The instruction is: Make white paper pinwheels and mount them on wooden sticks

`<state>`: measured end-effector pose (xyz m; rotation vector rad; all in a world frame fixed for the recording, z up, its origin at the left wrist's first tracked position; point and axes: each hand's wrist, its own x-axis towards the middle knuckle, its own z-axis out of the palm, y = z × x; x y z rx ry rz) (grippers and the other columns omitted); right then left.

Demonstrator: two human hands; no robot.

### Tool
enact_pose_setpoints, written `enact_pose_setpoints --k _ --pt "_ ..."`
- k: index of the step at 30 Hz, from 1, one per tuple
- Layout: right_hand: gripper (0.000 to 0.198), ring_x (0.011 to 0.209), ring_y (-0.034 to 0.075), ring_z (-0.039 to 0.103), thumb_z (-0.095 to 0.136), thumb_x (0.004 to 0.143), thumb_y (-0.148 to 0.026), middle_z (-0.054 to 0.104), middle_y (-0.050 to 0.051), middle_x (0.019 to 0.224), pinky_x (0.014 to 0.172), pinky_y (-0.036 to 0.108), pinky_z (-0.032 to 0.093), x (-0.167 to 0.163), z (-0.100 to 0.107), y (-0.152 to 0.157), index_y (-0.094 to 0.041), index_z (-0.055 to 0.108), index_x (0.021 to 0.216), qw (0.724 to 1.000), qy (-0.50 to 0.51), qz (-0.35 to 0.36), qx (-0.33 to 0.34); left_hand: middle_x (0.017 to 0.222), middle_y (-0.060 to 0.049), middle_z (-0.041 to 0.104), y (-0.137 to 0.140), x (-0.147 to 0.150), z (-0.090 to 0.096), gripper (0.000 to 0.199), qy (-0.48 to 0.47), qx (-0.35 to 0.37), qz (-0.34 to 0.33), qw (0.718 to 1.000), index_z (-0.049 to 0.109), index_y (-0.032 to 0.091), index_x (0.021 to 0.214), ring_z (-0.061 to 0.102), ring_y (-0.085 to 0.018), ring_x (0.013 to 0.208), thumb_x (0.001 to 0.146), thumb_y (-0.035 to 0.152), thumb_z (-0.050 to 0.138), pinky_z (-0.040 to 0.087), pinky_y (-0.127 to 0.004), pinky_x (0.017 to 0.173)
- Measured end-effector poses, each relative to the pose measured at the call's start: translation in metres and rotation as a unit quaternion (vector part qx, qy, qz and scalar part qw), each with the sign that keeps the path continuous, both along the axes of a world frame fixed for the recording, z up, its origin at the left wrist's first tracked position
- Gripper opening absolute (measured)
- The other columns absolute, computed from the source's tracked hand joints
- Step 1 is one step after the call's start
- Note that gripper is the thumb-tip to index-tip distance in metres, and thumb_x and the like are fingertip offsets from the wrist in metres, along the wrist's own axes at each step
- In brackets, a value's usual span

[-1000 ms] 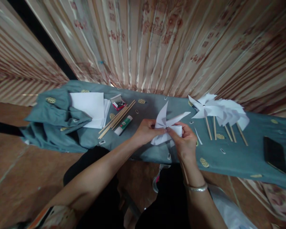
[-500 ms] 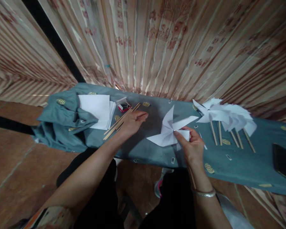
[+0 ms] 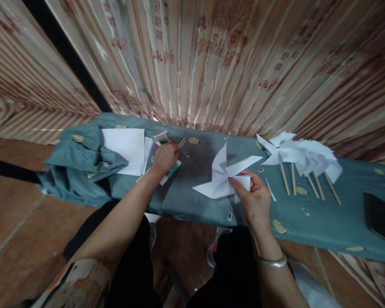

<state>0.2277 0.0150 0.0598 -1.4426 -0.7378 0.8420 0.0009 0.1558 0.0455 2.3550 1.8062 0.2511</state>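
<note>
1. Right hand (image 3: 256,196): its grip pinches a pinwheel (image 3: 220,179), thumb at the centre, over the bench (image 3: 195,207).
2. Left hand (image 3: 166,157): down at the sticks (image 3: 182,143) and box (image 3: 161,137); cannot tell whether it holds anything.
3. Glue (image 3: 172,170) beside it, partly covered.
4. Paper (image 3: 123,145) farther left.
5. Right of the pinwheel, overlapping stick-mounted pinwheels (image 3: 303,156), then a phone (image 3: 381,217).

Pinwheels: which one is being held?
The leftmost pinwheel, apart from the rest and gripped near its centre by the right hand; the other pinwheels lie overlapping to its right, untouched.
</note>
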Motion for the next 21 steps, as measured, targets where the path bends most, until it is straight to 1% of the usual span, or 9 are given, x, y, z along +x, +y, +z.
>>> enact_pose_setpoints --k 5,9,12,14,16,18,20,21 --pt "0.045 0.063 0.016 0.063 0.086 0.054 -0.036 0.074 0.001 0.079 0.060 0.029 0.051 -0.001 0.003 -0.002 -0.019 0.066 0.090 1.000 -0.009 0.003 0.015 0.111 -0.013 0.069 0.002 0.002 -0.003 0.030 0.028 0.012 0.004 1.000 0.070 0.016 0.108 0.066 -0.027 0.100 0.091 0.020 0.045 0.049 -0.033 0.080" --pt "0.042 0.069 0.017 0.066 0.085 0.059 -0.035 0.075 0.002 0.083 0.064 0.031 0.054 -0.004 0.004 -0.005 -0.020 0.067 0.095 0.999 -0.028 0.011 0.028 0.108 -0.014 0.071 0.004 0.002 -0.006 0.030 0.023 0.017 0.002 1.000 0.072 0.015 0.104 0.066 -0.027 0.099 0.090 0.017 0.045 0.049 -0.033 0.079" --pt "0.042 0.072 0.018 0.068 0.084 0.060 -0.034 0.076 0.003 0.086 0.068 0.033 0.055 -0.004 0.004 -0.007 -0.020 0.067 0.096 0.999 -0.037 0.013 0.034 0.104 -0.013 0.072 0.005 0.001 -0.003 0.028 -0.019 0.038 0.002 0.999 0.073 0.015 0.101 0.067 -0.026 0.096 0.087 0.014 0.049 0.049 -0.033 0.080" --pt "0.041 0.072 0.019 0.069 0.084 0.061 -0.035 0.077 0.003 0.087 0.068 0.033 0.056 -0.004 0.006 -0.008 -0.020 0.067 0.096 0.998 -0.047 0.010 0.036 0.100 -0.012 0.073 0.004 0.004 0.004 0.027 -0.084 0.070 -0.001 0.994 0.074 0.015 0.099 0.067 -0.024 0.090 0.084 0.013 0.052 0.049 -0.031 0.080" --pt "0.040 0.070 0.019 0.069 0.082 0.065 -0.036 0.077 0.004 0.087 0.065 0.032 0.056 -0.005 0.011 -0.012 -0.020 0.067 0.098 0.996 -0.078 0.001 0.039 0.095 -0.009 0.072 -0.002 0.009 0.015 0.026 -0.180 0.102 -0.020 0.978 0.075 0.015 0.098 0.066 -0.020 0.083 0.082 0.012 0.054 0.049 -0.029 0.077" --pt "0.036 0.069 0.018 0.070 0.079 0.070 -0.036 0.077 0.003 0.086 0.063 0.031 0.056 -0.006 0.018 -0.018 -0.020 0.067 0.100 0.987 -0.152 -0.012 0.046 0.090 -0.006 0.071 -0.013 0.017 0.027 0.025 -0.298 0.107 -0.051 0.947 0.076 0.014 0.097 0.064 -0.016 0.076 0.080 0.013 0.057 0.049 -0.027 0.072" --pt "0.031 0.072 0.018 0.072 0.076 0.076 -0.034 0.078 0.003 0.087 0.065 0.030 0.057 -0.009 0.026 -0.028 -0.021 0.067 0.102 0.961 -0.266 -0.026 0.071 0.083 -0.004 0.069 -0.029 0.027 0.037 0.021 -0.411 0.081 -0.075 0.905 0.076 0.014 0.093 0.061 -0.014 0.069 0.077 0.016 0.062 0.048 -0.026 0.067" --pt "0.028 0.075 0.019 0.073 0.074 0.079 -0.033 0.078 0.003 0.089 0.067 0.030 0.057 -0.011 0.030 -0.033 -0.022 0.067 0.103 0.939 -0.328 -0.028 0.095 0.083 -0.003 0.070 -0.038 0.031 0.041 0.019 -0.469 0.050 -0.077 0.879 0.076 0.015 0.090 0.061 -0.014 0.070 0.076 0.019 0.064 0.048 -0.026 0.068"
